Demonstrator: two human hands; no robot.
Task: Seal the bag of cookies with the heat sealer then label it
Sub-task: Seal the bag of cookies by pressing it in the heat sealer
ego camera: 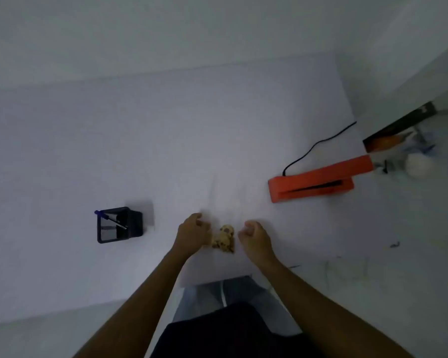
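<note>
A clear bag of cookies [224,239] lies on the white table [140,138] near its front edge. The plastic is hard to see and only the brown cookies show plainly. My left hand [193,229] is at the bag's left side with curled fingers, against the cookies. At the bag's right side, my right hand [255,235] also has its fingers curled, and each hand seems to pinch the plastic. The orange heat sealer [313,183] sits to the right and further back, its jaw slightly open, well apart from both hands.
A black mesh pen holder [119,224] with a blue pen [110,219] stands to the left. The sealer's black cord [318,146] runs off the table's right edge. Off the table at right lie a dark box [398,130] and a white round thing [419,166].
</note>
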